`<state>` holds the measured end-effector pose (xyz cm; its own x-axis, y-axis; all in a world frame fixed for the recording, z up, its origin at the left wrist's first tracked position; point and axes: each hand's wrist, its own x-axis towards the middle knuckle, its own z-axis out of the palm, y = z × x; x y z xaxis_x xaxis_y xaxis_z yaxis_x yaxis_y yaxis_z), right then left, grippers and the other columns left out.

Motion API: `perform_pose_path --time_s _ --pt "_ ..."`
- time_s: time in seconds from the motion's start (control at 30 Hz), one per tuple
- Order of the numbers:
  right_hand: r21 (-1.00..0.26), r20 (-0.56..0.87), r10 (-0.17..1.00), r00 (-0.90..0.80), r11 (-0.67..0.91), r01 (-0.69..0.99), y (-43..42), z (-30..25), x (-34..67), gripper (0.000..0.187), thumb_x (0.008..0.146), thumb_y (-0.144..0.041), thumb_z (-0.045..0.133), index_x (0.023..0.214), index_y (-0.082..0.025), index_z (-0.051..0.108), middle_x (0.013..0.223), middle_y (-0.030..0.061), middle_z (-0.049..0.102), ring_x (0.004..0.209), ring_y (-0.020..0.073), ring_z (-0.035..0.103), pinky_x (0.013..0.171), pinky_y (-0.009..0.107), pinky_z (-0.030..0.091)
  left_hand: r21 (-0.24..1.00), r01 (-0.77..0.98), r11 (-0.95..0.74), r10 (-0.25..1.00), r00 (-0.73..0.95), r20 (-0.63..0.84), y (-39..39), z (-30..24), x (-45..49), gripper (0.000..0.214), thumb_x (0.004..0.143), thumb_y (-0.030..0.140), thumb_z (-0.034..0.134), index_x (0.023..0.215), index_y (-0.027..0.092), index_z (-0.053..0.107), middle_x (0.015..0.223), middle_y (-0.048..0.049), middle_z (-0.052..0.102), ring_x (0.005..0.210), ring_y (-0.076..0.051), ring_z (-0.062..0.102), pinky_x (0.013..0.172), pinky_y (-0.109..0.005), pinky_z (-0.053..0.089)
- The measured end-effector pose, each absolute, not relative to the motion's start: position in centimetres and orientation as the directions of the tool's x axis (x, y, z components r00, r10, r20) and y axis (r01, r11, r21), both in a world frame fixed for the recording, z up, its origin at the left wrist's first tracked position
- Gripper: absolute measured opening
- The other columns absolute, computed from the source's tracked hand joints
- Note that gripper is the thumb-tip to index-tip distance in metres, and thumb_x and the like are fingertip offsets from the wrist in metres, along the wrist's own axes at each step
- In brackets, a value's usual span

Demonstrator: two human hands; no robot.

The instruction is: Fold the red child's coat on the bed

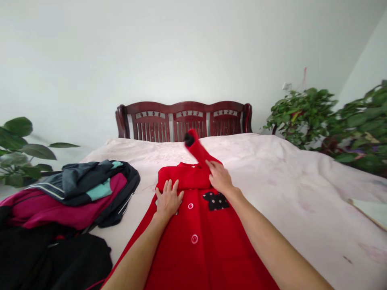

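A red coat with pink buttons and a black dotted patch lies spread on the bed, collar end away from me. My left hand lies flat on its upper left part, fingers stretched out. My right hand rests on the upper right part by the base of a red sleeve. That sleeve has a black cuff and points up and away toward the headboard. The right hand's fingers curl onto the sleeve fabric.
The bed has a pale pink cover and a dark wooden headboard. A pile of dark, magenta and teal clothes lies at the left. Leafy plants stand at the left and right.
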<state>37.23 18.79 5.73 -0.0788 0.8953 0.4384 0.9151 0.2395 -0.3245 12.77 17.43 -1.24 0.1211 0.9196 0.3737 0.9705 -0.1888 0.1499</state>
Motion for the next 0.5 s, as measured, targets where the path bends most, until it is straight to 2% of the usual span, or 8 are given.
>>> perform_pose_path --time_s 0.03,0.1,0.2,0.33,0.43,0.5 --pt "-0.256 0.345 0.923 -0.171 0.268 0.929 18.6 4.7 36.6 0.07 0.079 -0.009 0.046 0.149 -0.02 0.041 0.154 0.0112 0.04 0.139 0.0273 0.038 0.115 0.041 0.027 0.183 0.968 -0.171 0.904 0.08 0.42 17.2 -1.3 12.7 0.058 0.097 0.045 0.038 0.147 0.017 0.042 0.154 -0.0188 0.042 0.146 -0.033 0.03 0.114 -0.063 0.022" --pt "-0.219 0.232 0.945 -0.23 0.282 0.934 18.4 2.7 35.8 0.077 0.078 -0.006 0.045 0.153 -0.021 0.034 0.154 0.0097 0.042 0.14 0.0259 0.039 0.116 0.042 0.027 0.238 0.963 -0.129 0.878 0.0 0.478 17.0 -1.3 12.6 0.053 0.097 0.039 0.038 0.14 0.009 0.046 0.147 -0.022 0.048 0.142 -0.033 0.035 0.114 -0.056 0.027" --pt "-0.197 0.181 0.956 -0.232 0.266 0.944 18.4 1.2 35.7 0.078 0.08 -0.005 0.043 0.155 -0.02 0.03 0.156 0.0104 0.038 0.145 0.0269 0.032 0.12 0.047 0.02 0.271 0.959 -0.083 0.873 -0.061 0.483 17.1 -1.1 12.3 0.047 0.096 0.038 0.039 0.13 0.007 0.051 0.138 -0.0235 0.053 0.133 -0.034 0.045 0.11 -0.051 0.033" --pt "-0.184 0.154 0.957 -0.244 0.27 0.945 16.8 1.9 37.4 0.069 0.085 -0.01 0.041 0.153 -0.017 0.034 0.159 0.0107 0.034 0.147 0.0235 0.028 0.12 0.042 0.021 0.308 0.948 -0.083 0.886 -0.071 0.459 17.4 -0.9 11.7 0.044 0.096 0.04 0.041 0.127 0.01 0.051 0.132 -0.0197 0.056 0.126 -0.03 0.052 0.106 -0.045 0.039" --pt "-0.235 0.154 0.974 -0.164 0.198 0.952 13.6 2.3 40.2 0.061 0.089 -0.02 0.044 0.15 -0.014 0.04 0.158 0.0145 0.034 0.145 0.0264 0.032 0.117 0.043 0.028 0.317 0.943 -0.097 0.906 -0.048 0.42 16.9 -0.8 11.1 0.048 0.097 0.039 0.041 0.135 0.01 0.045 0.139 -0.0207 0.051 0.134 -0.029 0.047 0.108 -0.041 0.038" --pt "-0.353 0.127 0.99 -0.054 0.096 0.931 10.6 1.9 42.9 0.058 0.088 -0.024 0.048 0.145 -0.014 0.045 0.153 0.0165 0.042 0.14 0.0288 0.039 0.114 0.045 0.033 0.316 0.944 -0.098 0.925 -0.032 0.38 16.2 -0.6 10.3 0.054 0.097 0.04 0.041 0.141 0.009 0.039 0.146 -0.0224 0.046 0.137 -0.029 0.044 0.109 -0.04 0.038"
